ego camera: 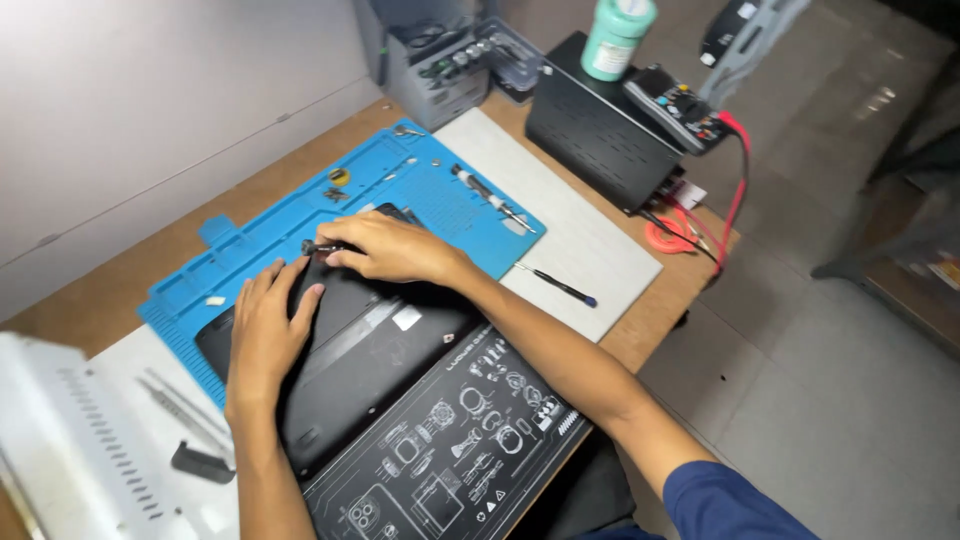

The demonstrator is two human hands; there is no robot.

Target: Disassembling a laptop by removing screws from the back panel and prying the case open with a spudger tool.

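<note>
A black laptop (372,352) lies bottom side up on a blue work mat (430,185). My left hand (266,328) rests flat on the laptop's case near its far edge, fingers spread. My right hand (392,249) is closed around a small dark screwdriver (318,246), whose tip points at the laptop's far edge, just beyond my left fingertips. A small white label (406,318) sits on the case below my right wrist.
A second screwdriver (490,199) lies on the blue mat and a thin black tool (556,285) on the white board. A black box (600,130) with a meter (680,105), red leads (735,200), a green bottle (615,35) and parts trays stand behind. A black printed mat (450,440) lies in front.
</note>
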